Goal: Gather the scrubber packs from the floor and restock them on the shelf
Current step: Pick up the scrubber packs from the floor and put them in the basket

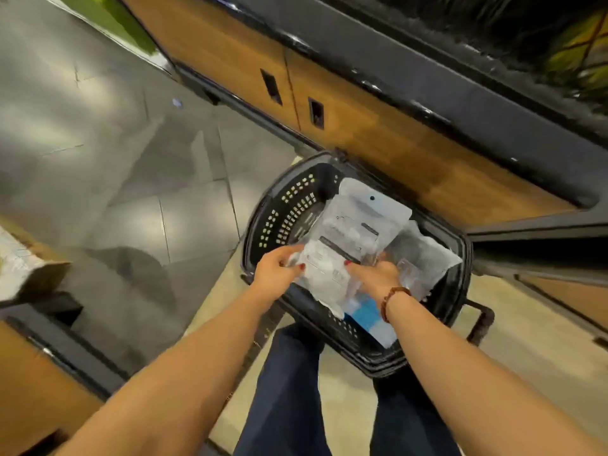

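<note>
A black perforated shopping basket [289, 205] stands on the floor at the foot of the shelf unit. Several clear plastic scrubber packs [355, 225] lie stacked inside it, one with a blue card end [371, 315] near me. My left hand [276, 271] grips the left edge of the top pack. My right hand [375, 274], with a bead bracelet on the wrist, holds the same stack from the right, fingers curled over the packs. Both hands are over the basket.
The shelf unit's wooden base panels [378, 133] and dark ledge [460, 103] run diagonally behind the basket. Grey tiled floor [131, 159] spreads to the left. A cardboard box [29, 264] sits at the left edge. My legs in dark trousers [286, 390] stand below the basket.
</note>
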Motion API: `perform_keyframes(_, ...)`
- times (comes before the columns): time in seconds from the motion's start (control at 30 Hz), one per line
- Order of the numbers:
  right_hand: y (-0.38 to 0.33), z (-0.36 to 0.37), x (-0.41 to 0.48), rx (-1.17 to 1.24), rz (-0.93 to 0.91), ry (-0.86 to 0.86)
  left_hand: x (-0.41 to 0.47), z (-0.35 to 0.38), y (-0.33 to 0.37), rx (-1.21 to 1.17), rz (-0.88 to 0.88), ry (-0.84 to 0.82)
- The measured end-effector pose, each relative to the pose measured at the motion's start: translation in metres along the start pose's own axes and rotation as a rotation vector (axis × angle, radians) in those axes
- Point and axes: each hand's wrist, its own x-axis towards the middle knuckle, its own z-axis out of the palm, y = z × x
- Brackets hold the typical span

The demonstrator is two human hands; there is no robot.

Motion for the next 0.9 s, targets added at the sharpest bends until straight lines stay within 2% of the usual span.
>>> perform_keyframes(0.17,0.01,0.032,0.044,0.005,-0.009,0.037,0.055,-0.001,-0.029,0.022,-0.008,0.006)
perform_keyframes(0.33,0.027,0.043,0.069,-0.053,0.014,0.178,0.081,0.021,-0.055,0.056,-0.026,0.016)
perform_keyframes(0.47,0.044,0.039,0.078,-0.047,0.031,0.078,0.089,0.037,-0.068,0.155,0.011,-0.051)
perform_keyframes(0.57,0.05,0.028,0.081,0.059,0.024,0.005,0.09,0.04,-0.075,0.273,0.031,-0.136)
perform_keyframes(0.77,0.055,0.009,0.06,0.143,-0.033,-0.063,0.079,0.044,-0.063,0.401,-0.031,-0.197)
perform_keyframes(0.9,0.069,-0.008,0.038,0.188,-0.043,-0.004,0.06,0.05,-0.043,0.44,-0.008,-0.186)
